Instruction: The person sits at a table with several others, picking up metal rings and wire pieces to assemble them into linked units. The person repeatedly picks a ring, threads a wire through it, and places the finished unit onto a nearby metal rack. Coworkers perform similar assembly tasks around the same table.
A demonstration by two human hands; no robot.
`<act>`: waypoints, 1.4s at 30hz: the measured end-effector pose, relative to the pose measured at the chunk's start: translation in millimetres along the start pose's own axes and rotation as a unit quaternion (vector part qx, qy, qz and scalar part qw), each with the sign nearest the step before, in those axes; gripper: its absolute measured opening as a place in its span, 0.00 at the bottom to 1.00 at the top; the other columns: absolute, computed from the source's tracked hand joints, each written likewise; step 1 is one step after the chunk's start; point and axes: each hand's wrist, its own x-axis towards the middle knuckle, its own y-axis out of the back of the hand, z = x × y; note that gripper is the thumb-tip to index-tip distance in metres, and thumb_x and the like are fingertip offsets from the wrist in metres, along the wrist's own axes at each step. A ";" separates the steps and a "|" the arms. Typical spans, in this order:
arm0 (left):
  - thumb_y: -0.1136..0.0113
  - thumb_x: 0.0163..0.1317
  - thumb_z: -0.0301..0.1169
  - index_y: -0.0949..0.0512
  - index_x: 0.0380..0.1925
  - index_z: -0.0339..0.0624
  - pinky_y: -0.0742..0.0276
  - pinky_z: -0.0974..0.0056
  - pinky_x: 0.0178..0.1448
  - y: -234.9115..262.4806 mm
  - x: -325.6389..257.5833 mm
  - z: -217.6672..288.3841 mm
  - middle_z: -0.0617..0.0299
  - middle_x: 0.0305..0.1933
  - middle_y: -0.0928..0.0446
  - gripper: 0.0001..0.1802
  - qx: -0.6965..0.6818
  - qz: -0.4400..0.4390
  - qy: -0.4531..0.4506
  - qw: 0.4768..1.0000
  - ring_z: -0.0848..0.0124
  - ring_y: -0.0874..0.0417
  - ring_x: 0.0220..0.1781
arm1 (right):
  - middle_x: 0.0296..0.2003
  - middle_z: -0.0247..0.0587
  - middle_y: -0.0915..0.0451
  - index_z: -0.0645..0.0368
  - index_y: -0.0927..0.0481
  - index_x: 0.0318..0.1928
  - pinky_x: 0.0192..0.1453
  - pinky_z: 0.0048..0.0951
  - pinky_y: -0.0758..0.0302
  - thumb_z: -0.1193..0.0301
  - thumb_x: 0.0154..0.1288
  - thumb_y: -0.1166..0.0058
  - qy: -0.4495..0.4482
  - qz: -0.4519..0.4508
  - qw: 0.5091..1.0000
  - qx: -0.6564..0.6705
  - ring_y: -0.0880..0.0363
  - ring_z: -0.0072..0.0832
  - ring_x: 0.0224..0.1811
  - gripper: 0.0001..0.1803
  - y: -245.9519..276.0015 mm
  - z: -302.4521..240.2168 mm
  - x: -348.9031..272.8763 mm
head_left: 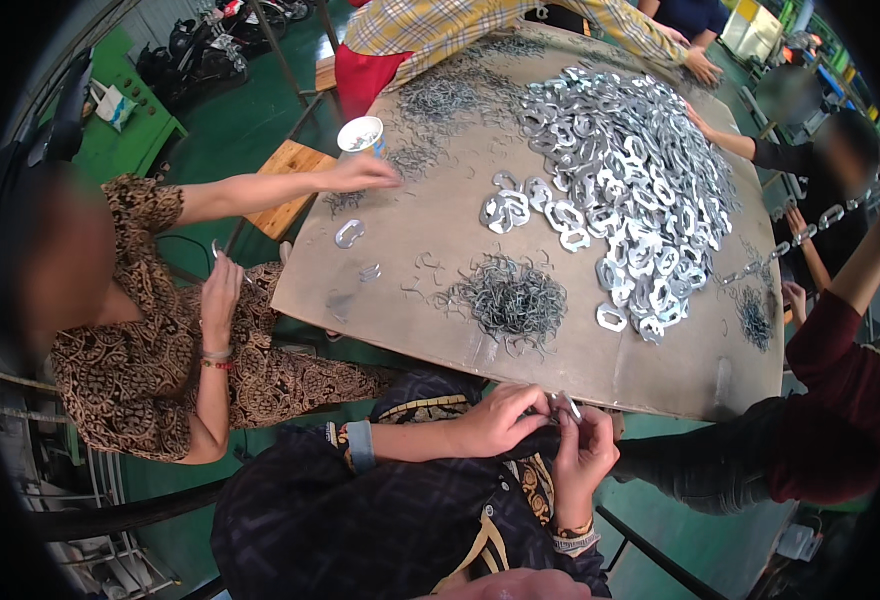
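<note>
Here, both hands meet just below the near edge of the surface point(410, 260), the left hand point(500, 420) and the right hand point(582, 452) pinching a small shiny metal link point(567, 404) between their fingertips. Right above them on the surface lies a pile of little wire clips point(510, 298). A big heap of flat metal links point(630, 170) sits farther back to the right, and another person's hand point(360, 175) rests flat near a white cup point(361, 134).

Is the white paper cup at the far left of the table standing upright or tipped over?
Upright. The white paper cup stands near the table edge, its round open mouth facing up, just above a co-worker's hand. Contents cannot be made out.
</note>
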 end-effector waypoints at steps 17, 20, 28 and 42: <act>0.37 0.55 0.26 0.17 0.33 0.40 0.22 0.56 0.47 125.7 47.5 -103.4 0.57 0.34 0.19 0.05 0.365 0.141 -0.035 0.920 0.57 0.20 0.41 | 0.28 0.44 0.19 0.64 0.22 0.35 0.33 0.29 0.26 0.85 0.56 0.38 0.067 0.016 0.993 -0.095 0.21 0.34 0.26 0.08 5.7 -5.0 -13.9; 0.39 0.53 0.25 0.18 0.31 0.40 0.22 0.58 0.46 146.2 55.2 -133.8 0.59 0.33 0.21 0.05 0.440 0.094 -0.061 0.891 0.60 0.22 0.42 | 0.28 0.44 0.20 0.64 0.22 0.35 0.33 0.30 0.26 0.85 0.55 0.38 0.070 0.001 0.993 -0.098 0.22 0.35 0.26 0.08 3.1 0.0 -16.6; 0.41 0.54 0.25 0.23 0.27 0.40 0.21 0.59 0.42 146.4 75.6 -142.3 0.60 0.34 0.23 0.02 0.521 -0.008 -0.105 0.847 0.60 0.22 0.44 | 0.29 0.41 0.20 0.68 0.22 0.36 0.35 0.22 0.25 0.85 0.60 0.40 0.073 -0.013 0.992 -0.098 0.21 0.22 0.29 0.05 1.0 19.1 -19.2; 0.31 0.49 0.20 0.21 0.28 0.39 0.26 0.62 0.39 52.0 36.1 5.0 0.60 0.34 0.20 0.08 -0.016 -0.104 -0.138 0.985 0.64 0.20 0.36 | 0.26 0.44 0.20 0.64 0.20 0.35 0.31 0.30 0.25 0.84 0.53 0.36 0.068 0.014 0.994 -0.084 0.20 0.35 0.26 0.09 -7.2 22.3 -13.4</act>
